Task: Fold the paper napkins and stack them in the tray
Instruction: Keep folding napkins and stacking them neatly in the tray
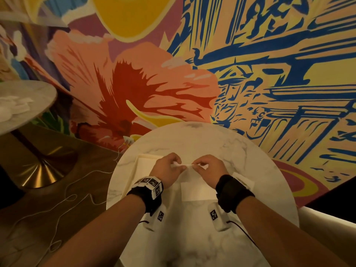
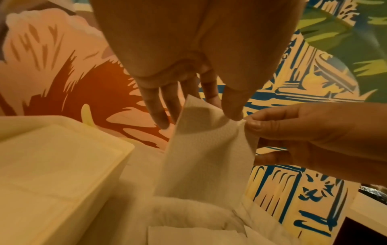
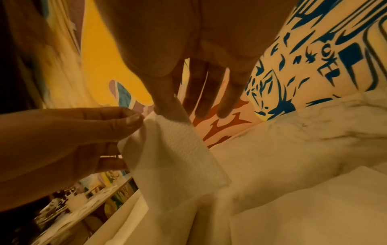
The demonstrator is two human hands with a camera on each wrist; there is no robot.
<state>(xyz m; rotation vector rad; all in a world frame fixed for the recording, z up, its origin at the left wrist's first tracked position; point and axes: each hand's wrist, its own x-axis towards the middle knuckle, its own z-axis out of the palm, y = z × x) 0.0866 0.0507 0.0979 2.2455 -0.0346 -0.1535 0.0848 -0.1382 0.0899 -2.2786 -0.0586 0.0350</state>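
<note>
My left hand (image 1: 167, 171) and right hand (image 1: 209, 169) both pinch the top edge of one white napkin (image 2: 206, 159), holding it up over the round marble counter (image 1: 194, 141). A cream tray (image 2: 62, 167) sits just left. More napkins (image 1: 198, 189) lie underneath. A bright painted wall (image 1: 134, 83) stands behind

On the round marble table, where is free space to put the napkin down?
Bare marble lies beyond the hands toward the table's far rim, and near the person between the forearms. It is crowded around the tray at left and the flat napkins at centre.
</note>
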